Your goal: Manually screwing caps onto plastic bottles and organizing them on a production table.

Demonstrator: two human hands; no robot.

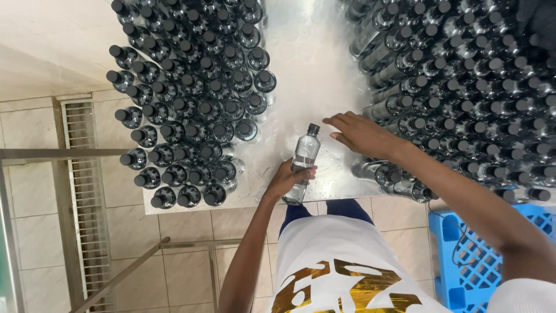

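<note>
The left hand (288, 178) is wrapped around the lower body of a clear plastic bottle (303, 159) with a black cap, holding it tilted over the near edge of the wet metal table (310, 64). The right hand (360, 134) hovers open with flat, spread fingers just right of the cap, holding nothing. Upright capped bottles stand in a left cluster (191, 104), with more crowded and lying at right (463, 87).

Steel table (313, 64) carries capped bottles (191, 104), apparently standing upright
</note>
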